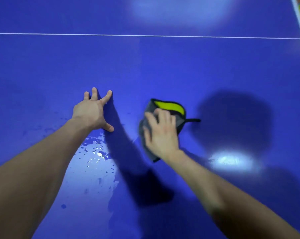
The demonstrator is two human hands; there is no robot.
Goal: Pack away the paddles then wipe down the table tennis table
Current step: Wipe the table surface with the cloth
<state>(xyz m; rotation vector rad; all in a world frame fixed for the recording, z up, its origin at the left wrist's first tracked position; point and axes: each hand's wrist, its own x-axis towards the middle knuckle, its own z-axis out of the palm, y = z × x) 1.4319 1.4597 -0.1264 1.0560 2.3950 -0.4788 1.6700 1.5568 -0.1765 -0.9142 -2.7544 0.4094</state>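
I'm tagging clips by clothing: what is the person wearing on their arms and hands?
Nothing that shows. The left hand and right hand have no gloves and no rings that I can make out. The left forearm and right forearm are uncovered to the frame edge: no sleeve, watch or wristband. The right hand is slightly blurred, so small jewellery there could go unseen.

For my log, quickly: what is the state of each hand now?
Left hand: open, fingers spread on the table.
Right hand: open, pressing flat on the cloth.
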